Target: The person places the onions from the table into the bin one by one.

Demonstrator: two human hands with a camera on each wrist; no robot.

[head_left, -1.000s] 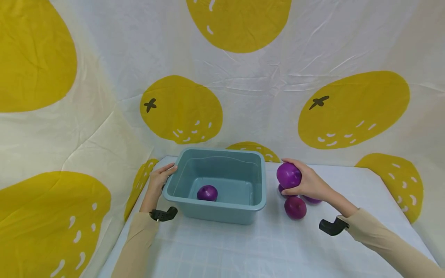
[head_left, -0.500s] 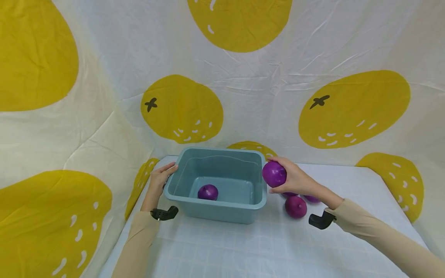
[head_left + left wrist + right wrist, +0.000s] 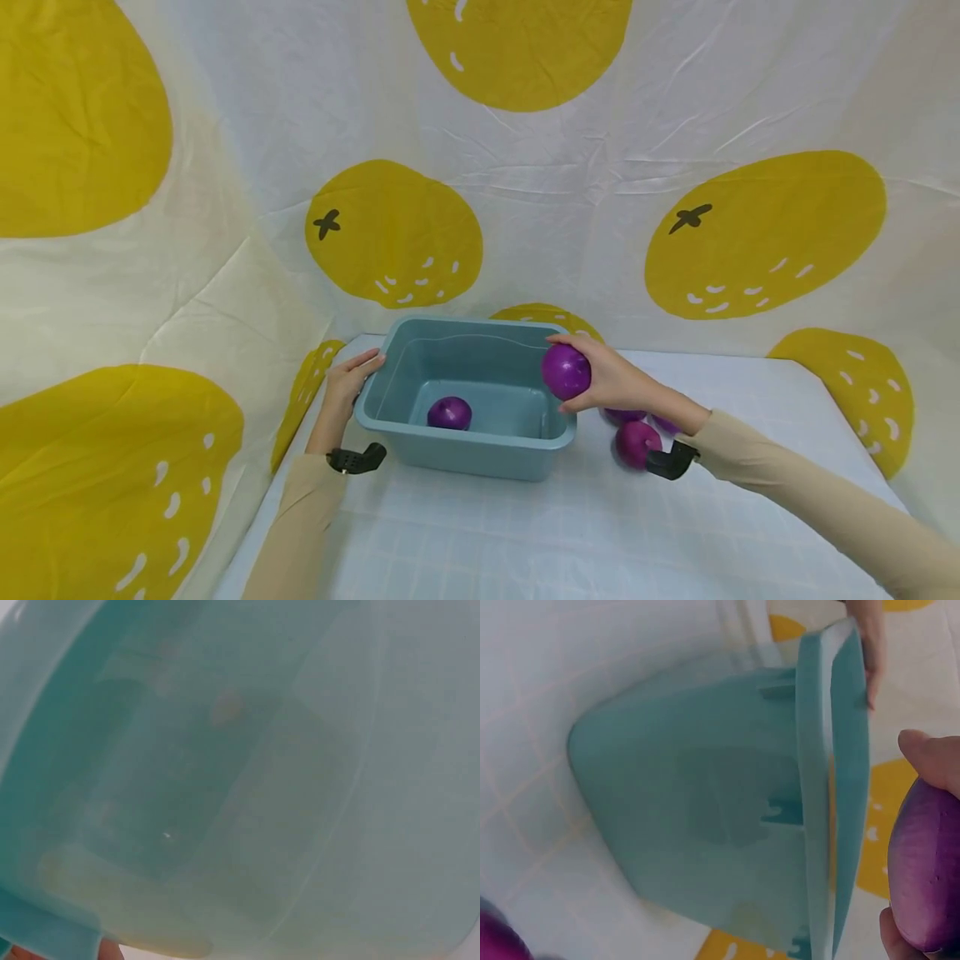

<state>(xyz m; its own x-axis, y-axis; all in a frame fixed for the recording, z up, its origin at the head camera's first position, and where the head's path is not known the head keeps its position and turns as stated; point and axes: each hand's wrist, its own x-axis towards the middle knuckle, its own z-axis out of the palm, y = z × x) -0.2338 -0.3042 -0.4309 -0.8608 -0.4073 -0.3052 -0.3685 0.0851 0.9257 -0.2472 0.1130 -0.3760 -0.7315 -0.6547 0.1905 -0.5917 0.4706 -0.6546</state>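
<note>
My left hand [image 3: 345,387] grips the left rim of a blue-green plastic tub [image 3: 465,457]; in the left wrist view the tub wall [image 3: 315,787] fills most of the picture. A glossy purple onion [image 3: 566,372] is held between the thumb and fingers of my right hand [image 3: 613,377], overlapping the tub's right rim. In the right wrist view this onion [image 3: 926,870] is level with the tub's opening and shows fine ridges. Another purple onion [image 3: 450,413] lies on the tub floor.
Right of the tub, a reddish-purple onion [image 3: 636,442] rests on the pale checked tablecloth [image 3: 480,533]. Behind it are two more purple onions [image 3: 624,415], partly hidden by my right arm. A white cloth [image 3: 555,242] with yellow fruit prints hangs behind and at the left.
My right hand has carried the purple onion leftward from above the other onions to the tub's right rim. The left hand keeps its place on the tub.
</note>
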